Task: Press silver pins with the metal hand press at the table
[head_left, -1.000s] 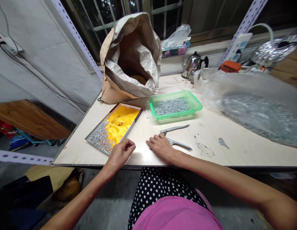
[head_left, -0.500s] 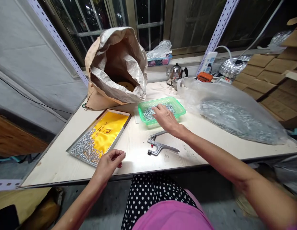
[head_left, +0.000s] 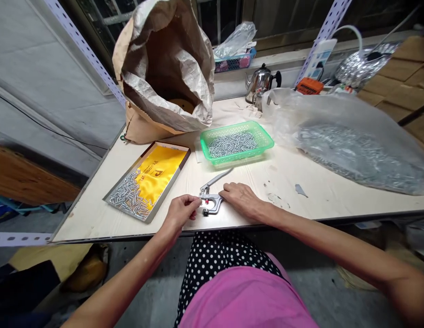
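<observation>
A pair of grey snap-fastener pliers (head_left: 215,203) lies on the table near its front edge, with a red tip and a black knob at its jaws. My right hand (head_left: 244,200) is closed around one handle, which it hides. The other handle points up and away, free of the hand. My left hand (head_left: 183,209) pinches thumb and fingertips together right beside the jaws; whatever is between them is too small to make out. Behind the pliers, a green plastic basket (head_left: 237,159) holds many small metal pins. To the left is a shallow tray (head_left: 167,193) with similar metal pieces on yellow cloth.
An open paper sack (head_left: 143,123) stands at the back left. On the right lies a large clear plastic bag (head_left: 335,109) of metal pieces. A steel kettle (head_left: 260,86) and an orange box (head_left: 310,86) are at the back. Cardboard boxes (head_left: 386,84) stack up far right.
My right hand has left the basket and come down onto the pliers' handle. My left hand has moved right to the jaws. The pliers have turned slightly, and the view has shifted.
</observation>
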Action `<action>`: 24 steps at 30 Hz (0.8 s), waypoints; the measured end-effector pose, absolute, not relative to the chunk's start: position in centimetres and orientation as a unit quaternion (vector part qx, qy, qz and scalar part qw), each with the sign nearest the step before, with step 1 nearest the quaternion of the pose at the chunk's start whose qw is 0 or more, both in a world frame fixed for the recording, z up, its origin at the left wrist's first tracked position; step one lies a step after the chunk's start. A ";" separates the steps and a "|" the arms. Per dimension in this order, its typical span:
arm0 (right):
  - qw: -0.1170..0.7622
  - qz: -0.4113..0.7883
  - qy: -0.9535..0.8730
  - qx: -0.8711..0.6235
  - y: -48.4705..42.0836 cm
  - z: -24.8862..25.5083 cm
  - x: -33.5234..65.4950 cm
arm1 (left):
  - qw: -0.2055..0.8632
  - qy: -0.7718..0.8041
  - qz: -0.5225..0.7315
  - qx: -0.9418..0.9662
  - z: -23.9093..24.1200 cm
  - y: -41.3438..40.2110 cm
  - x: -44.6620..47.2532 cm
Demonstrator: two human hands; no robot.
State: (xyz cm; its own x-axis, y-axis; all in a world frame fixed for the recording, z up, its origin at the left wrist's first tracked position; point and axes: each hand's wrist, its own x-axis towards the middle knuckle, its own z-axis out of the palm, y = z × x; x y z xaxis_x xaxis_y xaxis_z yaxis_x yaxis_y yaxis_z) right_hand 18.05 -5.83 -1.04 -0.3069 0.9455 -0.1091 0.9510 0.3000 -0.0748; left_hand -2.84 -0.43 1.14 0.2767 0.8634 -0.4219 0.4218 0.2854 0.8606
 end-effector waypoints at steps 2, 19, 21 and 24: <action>0.010 -0.058 0.818 0.573 -5.0 -1.0 17.3 | 0.554 0.585 0.184 0.563 0.7 -0.4 -2.7; -0.020 -0.076 0.820 0.567 -4.2 -2.0 16.3 | 0.565 0.625 0.060 0.536 -0.3 0.3 -2.7; -0.016 -0.081 0.819 0.568 -4.3 -1.7 16.3 | 0.552 0.624 0.070 0.549 -0.3 0.4 -2.7; -0.010 -0.087 0.818 0.568 -4.4 -1.2 16.3 | 0.540 0.617 0.074 0.567 -0.4 0.6 -2.7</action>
